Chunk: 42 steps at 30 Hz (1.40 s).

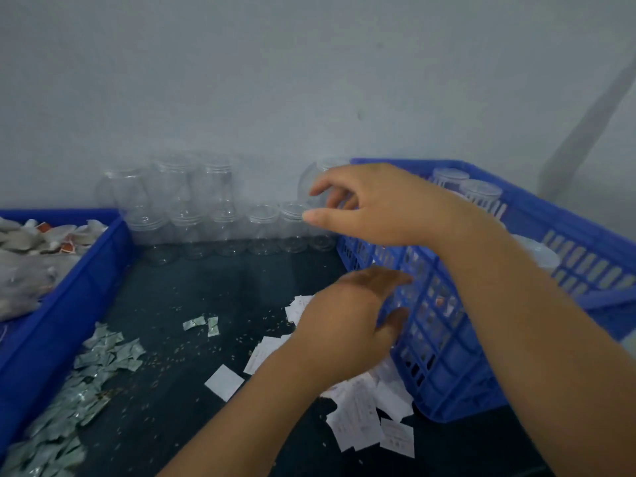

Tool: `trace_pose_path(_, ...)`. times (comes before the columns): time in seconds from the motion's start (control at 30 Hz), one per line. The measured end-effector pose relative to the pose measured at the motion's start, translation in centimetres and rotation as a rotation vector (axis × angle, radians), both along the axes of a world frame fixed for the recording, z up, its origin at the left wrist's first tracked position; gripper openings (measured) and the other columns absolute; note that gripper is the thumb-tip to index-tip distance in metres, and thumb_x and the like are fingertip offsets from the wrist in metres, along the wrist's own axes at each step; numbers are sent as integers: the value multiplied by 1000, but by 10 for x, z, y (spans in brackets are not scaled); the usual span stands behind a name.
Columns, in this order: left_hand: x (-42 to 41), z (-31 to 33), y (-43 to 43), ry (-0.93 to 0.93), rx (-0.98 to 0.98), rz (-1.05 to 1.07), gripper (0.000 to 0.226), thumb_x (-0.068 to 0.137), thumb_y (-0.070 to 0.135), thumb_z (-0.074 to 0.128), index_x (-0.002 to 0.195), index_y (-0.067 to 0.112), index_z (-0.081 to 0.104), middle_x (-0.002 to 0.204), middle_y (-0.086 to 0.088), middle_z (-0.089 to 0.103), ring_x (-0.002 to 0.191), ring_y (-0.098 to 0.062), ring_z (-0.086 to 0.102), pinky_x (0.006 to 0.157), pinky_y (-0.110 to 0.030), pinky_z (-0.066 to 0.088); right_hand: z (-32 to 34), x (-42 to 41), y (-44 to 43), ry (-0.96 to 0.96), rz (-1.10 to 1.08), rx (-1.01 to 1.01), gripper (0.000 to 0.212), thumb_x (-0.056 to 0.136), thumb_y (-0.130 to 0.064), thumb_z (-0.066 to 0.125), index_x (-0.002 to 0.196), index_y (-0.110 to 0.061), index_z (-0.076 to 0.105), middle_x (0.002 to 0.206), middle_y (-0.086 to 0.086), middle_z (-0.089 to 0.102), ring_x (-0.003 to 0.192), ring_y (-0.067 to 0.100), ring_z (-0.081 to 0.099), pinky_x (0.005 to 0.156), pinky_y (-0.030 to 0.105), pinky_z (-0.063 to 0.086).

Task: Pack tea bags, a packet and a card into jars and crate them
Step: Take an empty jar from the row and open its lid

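Empty clear jars [261, 228] stand in a row along the back wall, with more stacked on top [172, 180]. My right hand [385, 204] reaches over the crate corner toward an upper jar [315, 177], fingers spread and curved with nothing in them. My left hand [351, 315] hovers palm down over scattered white cards [358, 418] beside the right blue crate [447, 373]; its fingers look relaxed and blurred. Packed jars [481, 194] stand inside that crate. Tea bags [27, 242] fill the left blue crate [69, 287]. Silver-green packets [96, 359] lie piled beside it.
Two loose packets [203, 323] and a single white card [223, 382] lie on the dark tabletop [192, 287], which is speckled with small crumbs. A grey wall closes off the back right behind the jars.
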<state>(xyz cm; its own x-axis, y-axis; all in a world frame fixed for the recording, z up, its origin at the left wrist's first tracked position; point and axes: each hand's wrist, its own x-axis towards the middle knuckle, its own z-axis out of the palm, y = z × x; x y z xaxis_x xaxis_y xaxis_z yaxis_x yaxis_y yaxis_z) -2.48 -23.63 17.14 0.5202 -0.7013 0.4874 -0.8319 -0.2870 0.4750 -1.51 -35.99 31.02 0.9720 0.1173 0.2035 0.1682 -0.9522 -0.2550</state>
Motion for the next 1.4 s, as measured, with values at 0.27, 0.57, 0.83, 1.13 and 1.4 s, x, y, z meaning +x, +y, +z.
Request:
trace_pose_path(0.27,58,-94,152,117,199,606,30,100,48,56,76,31,63,57,11,54,55,-7,53,48,-27,35,-145,19,72,219,165,-14,48,102,-63,63,140,-34,66,129,-13,70,114,8,66,99,37,57)
trace_pose_path(0.57,79,-162,201,49,-38,899,61,98,56,54,55,16,38,45,3,35,41,-12,39,40,-30,30,-205,152,64,174,-103,126,90,99,-55,74,169,-22,30,169,10,38,154,33,40,126,45,37)
trace_pose_path(0.83,91,-172,205,66,-58,860,58,96,57,53,56,21,33,46,3,31,42,-17,40,39,-28,26,-202,272,56,60,-285,-233,89,105,-66,55,172,-20,20,182,14,6,167,43,-3,133,54,10)
trace_pose_path(1.13,93,-176,206,66,-94,824,57,97,53,58,57,18,38,46,3,34,45,-17,41,41,-29,29,-232,244,84,-307,-173,77,73,89,-26,88,148,-3,52,147,24,51,138,45,50,125,57,31)
trace_pose_path(1.4,85,-157,205,253,-294,798,36,97,66,41,88,38,60,77,18,62,75,-2,60,60,-32,49,-207,118,119,-112,-24,627,88,79,-41,95,153,-42,46,146,-15,52,123,-2,54,106,19,45)
